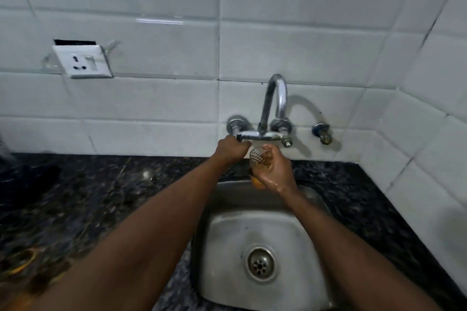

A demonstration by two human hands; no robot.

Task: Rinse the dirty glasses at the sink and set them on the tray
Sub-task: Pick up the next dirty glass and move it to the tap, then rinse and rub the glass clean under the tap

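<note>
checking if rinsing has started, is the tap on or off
Cannot tell: no stream shows between the spout and the glass held in the right hand; the left hand grips the tap handle.

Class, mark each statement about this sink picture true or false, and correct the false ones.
1. The right hand holds a glass over the sink. True.
2. The left hand lies flat on the counter. False: it grips the tap handle.
3. A socket is on the wall, left of the tap. True.
4. Plates are stacked in the sink. False: no plates show there.
</note>
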